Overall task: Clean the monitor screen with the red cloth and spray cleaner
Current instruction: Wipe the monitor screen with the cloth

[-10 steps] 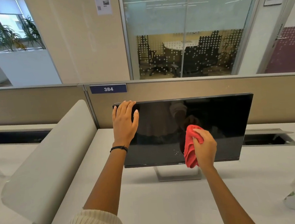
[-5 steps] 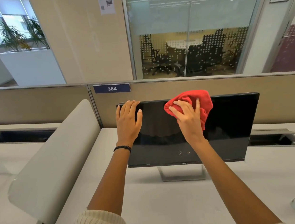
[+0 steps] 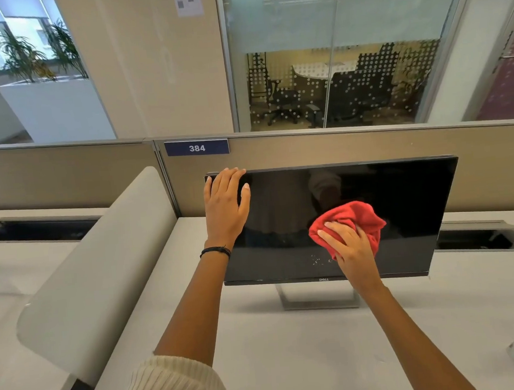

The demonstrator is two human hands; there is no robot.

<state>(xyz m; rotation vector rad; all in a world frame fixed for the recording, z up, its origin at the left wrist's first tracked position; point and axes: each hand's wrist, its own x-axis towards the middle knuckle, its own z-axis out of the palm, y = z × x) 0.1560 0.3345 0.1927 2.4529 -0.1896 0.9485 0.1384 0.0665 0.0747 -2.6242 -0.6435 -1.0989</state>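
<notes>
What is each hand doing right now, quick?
Left hand: open, resting on the top left corner of the monitor.
Right hand: open, fingers flat, pressing the red cloth on the monitor.

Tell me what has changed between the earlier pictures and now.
The right hand with the crumpled red cloth swept from the lower middle of the black monitor screen up to its top edge, then back down to the middle. The left hand stayed flat on the top left corner; white specks remain.
</notes>
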